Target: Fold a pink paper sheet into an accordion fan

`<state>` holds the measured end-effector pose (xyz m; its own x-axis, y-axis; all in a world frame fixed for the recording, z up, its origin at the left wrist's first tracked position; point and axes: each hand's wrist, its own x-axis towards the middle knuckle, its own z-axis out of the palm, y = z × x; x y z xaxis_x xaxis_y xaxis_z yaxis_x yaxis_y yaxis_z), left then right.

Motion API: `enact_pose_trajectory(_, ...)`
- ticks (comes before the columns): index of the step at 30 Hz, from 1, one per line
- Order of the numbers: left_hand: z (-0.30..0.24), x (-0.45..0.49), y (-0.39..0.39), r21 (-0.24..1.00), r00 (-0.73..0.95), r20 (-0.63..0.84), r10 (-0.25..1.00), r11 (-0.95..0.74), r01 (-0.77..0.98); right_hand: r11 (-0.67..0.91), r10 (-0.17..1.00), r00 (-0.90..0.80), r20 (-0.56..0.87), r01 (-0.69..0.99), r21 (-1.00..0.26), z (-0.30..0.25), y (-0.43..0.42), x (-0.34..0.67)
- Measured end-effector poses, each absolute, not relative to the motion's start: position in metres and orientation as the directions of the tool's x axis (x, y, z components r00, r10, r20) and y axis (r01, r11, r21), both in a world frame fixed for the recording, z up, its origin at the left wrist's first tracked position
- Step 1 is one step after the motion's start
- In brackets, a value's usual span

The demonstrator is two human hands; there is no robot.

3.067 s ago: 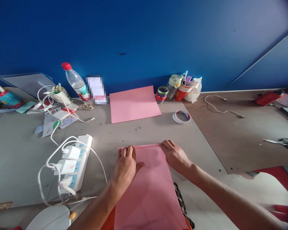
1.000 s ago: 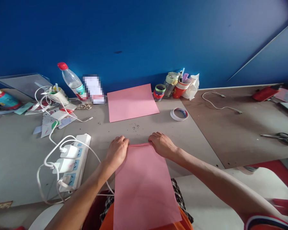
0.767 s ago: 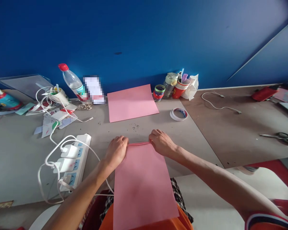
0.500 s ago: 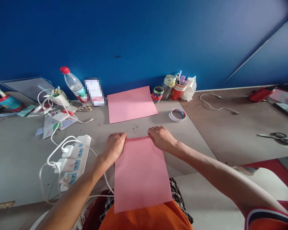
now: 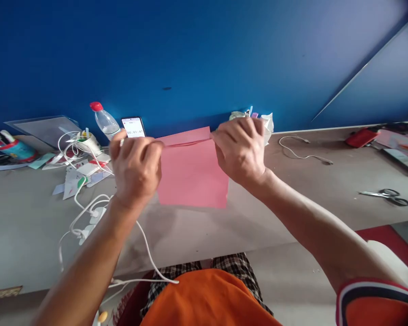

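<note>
A pink paper sheet [image 5: 193,179] hangs between my hands above the desk, its top edge folded over into a narrow strip. My left hand [image 5: 136,167] is closed on the left end of that strip. At the right end, my right hand [image 5: 242,151] pinches the paper with curled fingers. Behind the held paper, part of another pink sheet [image 5: 185,137] shows, lying on the desk by the blue wall. The tape roll and small jar are out of sight, in the area covered by my right hand.
On the left are a power strip [image 5: 92,222] with white cables, a red-capped bottle [image 5: 105,121], a phone [image 5: 133,127] with a timer and paper scraps [image 5: 74,181]. Scissors [image 5: 387,195] and a white cable [image 5: 302,155] lie right. A crumpled tissue [image 5: 268,124] stands behind my right hand.
Both hands have risen and moved forward, away from my body, carrying the pink sheet up off my lap. The sheet now hangs in front of the other pink paper.
</note>
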<state>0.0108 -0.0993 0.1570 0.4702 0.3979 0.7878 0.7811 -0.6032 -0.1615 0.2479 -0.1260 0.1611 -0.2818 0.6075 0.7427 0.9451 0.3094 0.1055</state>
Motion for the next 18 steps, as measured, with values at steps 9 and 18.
enact_pose_trajectory(9,0.111,-0.004,-0.179,-0.114,0.484,0.813,0.324,-0.727,0.678,0.419,0.403,-0.366,0.839,0.889,0.187,0.119,-0.201,0.248)
enact_pose_trajectory(18,0.116,0.011,-0.121,0.045,0.571,0.597,0.564,-0.734,0.678,0.455,0.745,-0.345,0.571,0.889,-0.056,0.114,-0.152,0.261)
